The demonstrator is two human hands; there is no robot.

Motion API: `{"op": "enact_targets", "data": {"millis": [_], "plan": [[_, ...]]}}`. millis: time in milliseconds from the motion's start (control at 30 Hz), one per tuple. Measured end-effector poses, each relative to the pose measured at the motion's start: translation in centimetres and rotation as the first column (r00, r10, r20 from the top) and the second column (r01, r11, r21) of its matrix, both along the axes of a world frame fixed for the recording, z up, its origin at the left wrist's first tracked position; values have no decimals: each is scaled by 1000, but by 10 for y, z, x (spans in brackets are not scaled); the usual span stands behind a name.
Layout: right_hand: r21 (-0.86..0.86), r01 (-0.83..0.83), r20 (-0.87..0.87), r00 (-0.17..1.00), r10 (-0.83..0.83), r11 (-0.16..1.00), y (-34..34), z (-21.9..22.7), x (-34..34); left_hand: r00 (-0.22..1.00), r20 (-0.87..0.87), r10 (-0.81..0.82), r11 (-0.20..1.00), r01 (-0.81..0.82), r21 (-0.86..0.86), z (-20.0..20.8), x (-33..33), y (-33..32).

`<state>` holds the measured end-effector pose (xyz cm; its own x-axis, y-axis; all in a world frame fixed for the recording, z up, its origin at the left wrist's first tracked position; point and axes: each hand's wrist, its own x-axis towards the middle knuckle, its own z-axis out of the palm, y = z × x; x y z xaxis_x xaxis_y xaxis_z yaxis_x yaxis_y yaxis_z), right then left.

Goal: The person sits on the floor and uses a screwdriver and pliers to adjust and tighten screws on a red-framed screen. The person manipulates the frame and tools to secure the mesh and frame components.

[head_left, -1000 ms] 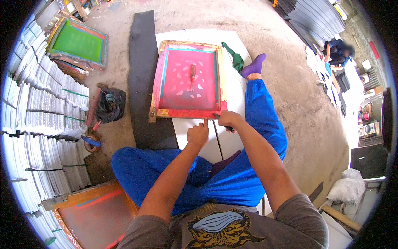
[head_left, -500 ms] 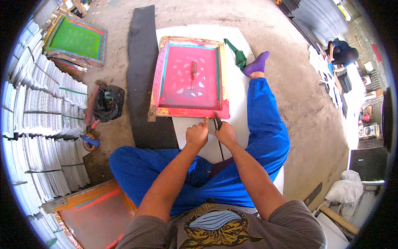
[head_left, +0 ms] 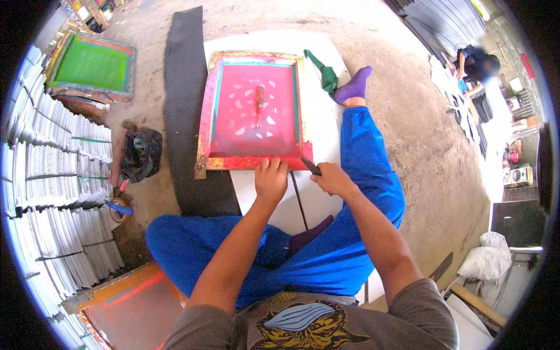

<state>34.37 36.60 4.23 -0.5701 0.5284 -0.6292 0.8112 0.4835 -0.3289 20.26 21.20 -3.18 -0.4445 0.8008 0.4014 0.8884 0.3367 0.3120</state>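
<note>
A silk-screen frame [head_left: 205, 140] with wooden bars and pink mesh lies on white sheets before me. My left hand [head_left: 271, 179] has its fingers hooked over the near bar, thumb out of sight. My right hand [head_left: 333, 179] grips a dark hand tool [head_left: 312, 166], perhaps pliers, its tip at the frame's near right corner. A screwdriver [head_left: 260, 98] with a worn reddish handle rests on the mesh, shaft toward me. Pale half-round shapes mark the mesh around it.
Stacked white sheets [head_left: 49, 175] line the left side. A green screen [head_left: 90, 63] stands at the far left, another screen [head_left: 140, 309] near my left knee. A black bag [head_left: 143, 154], a tape roll [head_left: 120, 211] and a green cloth [head_left: 328, 77] lie about. Another person [head_left: 478, 67] bends at the far right.
My left hand has gone from a pointing finger below the bar to fingers laid over it. My right hand has shifted right, tilting the tool. The view has moved slightly.
</note>
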Motion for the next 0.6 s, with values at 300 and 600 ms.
{"op": "enact_targets", "data": {"millis": [300,600], "plan": [[-106,71,-78,994,-80,992,-18,-7,11,966,-175,-190,979,174,-103,-11,-17,28],[-156,134,-130,979,-155,979,-21,-30,24,935,-273,-225,933,126,-337,-10,-18,41]]}}
